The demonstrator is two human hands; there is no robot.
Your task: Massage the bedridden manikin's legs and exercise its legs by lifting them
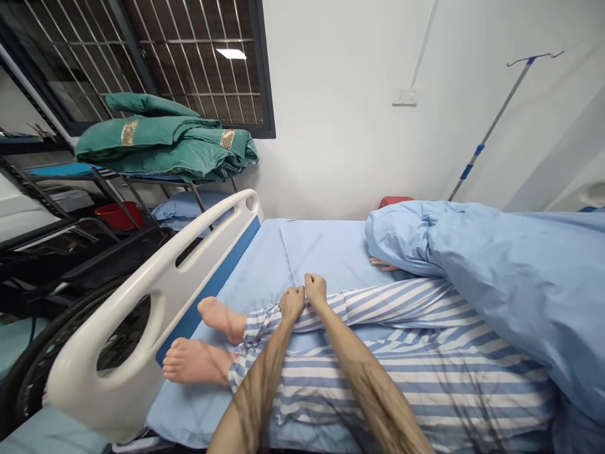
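Note:
My left hand (292, 302) is closed in a fist over the shin of the farther leg, which is in blue-and-white striped pajama trousers (378, 304). Beside it, my right hand (315, 288) is also a fist, at the far edge of the same leg. No object shows in either fist, and the trouser cloth around them is not visibly pulled up. The two bare feet (198, 360) point toward the footboard. A light blue quilt (496, 252) covers the upper body, and a hand (384, 265) shows from under its edge.
The bed's white footboard (155, 271) stands at the left, with a wheelchair wheel (42, 372) beyond it. Green folded quilts (165, 142) lie on a rack beneath a barred window. A red basin (120, 215) sits lower down. An IV pole (491, 129) leans at the right.

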